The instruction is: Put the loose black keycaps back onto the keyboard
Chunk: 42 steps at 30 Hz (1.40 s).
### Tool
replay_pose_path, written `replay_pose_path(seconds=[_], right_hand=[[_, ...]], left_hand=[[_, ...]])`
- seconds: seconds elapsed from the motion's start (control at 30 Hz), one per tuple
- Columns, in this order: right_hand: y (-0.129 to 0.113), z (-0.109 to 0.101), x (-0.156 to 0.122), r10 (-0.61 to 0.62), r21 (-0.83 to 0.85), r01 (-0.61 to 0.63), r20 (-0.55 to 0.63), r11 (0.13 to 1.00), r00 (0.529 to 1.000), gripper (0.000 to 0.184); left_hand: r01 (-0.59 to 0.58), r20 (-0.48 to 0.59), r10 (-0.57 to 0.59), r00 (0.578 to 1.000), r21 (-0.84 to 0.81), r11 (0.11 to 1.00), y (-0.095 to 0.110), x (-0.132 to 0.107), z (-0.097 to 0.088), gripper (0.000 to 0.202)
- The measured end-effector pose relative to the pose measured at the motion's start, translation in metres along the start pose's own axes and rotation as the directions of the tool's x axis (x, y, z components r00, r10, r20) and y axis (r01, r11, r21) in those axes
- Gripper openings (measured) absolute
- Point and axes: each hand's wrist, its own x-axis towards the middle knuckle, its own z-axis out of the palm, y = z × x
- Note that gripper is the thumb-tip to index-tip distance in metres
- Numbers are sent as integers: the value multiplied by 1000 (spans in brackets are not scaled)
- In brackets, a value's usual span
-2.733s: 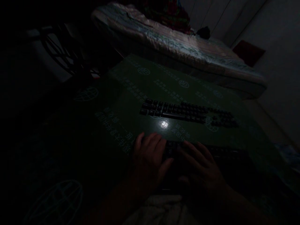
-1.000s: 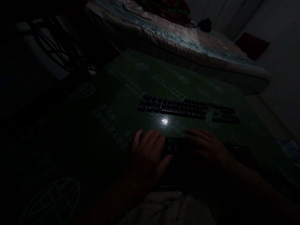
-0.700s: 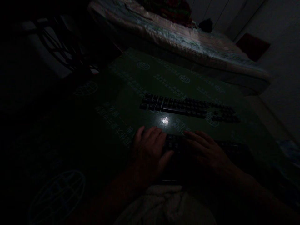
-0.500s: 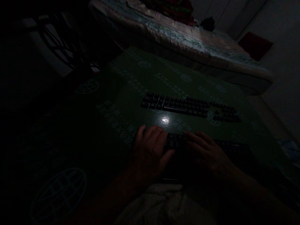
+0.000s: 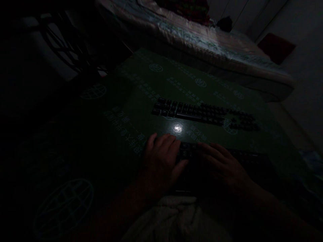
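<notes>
A black keyboard lies along the near edge of a green table top, mostly hidden under my hands and in shadow. My left hand rests over its left end, fingers stretched forward and thumb apart. Over its middle is my right hand, with fingers extended and tips down at the keys; its thumb cannot be seen. Neither hand visibly holds anything. Beyond the hands, loose black keycaps, among them a long space bar, lie in rows shaped like a keyboard.
The room is very dark, with a bright light reflection on the table. Behind stands a bed with a pale patterned mattress and a dark red object near the wall. Dark curved bars are at left. Pale cloth lies below the hands.
The right hand's fingers have shifted very slightly on the keyboard. The left hand and the rows of keycaps stay in place.
</notes>
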Motion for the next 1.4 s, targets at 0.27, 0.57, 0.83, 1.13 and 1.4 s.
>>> replay_pose_path(seconds=[0.27,0.57,0.83,1.13,1.4], right_hand=[[-7,1,-7,34,1,-34,-27,999,999,30],[-27,-2,-10,104,-18,-104,-13,994,994,30],[41,-14,-35,379,-38,-402,-260,915,888,18],[108,5,-11,439,146,-418,-172,897,882,21],[172,25,42,535,14,-545,169,838,828,21]], left_hand=[[-1,-7,1,1000,-4,1000,0,1,0,34],[-12,-11,12,1000,12,1000,1,3,-2,32],[-16,-22,16,1000,33,999,2,2,-5,32],[-26,151,29,988,-21,999,23,25,-4,36],[5,81,5,997,-120,993,20,26,9,32]])
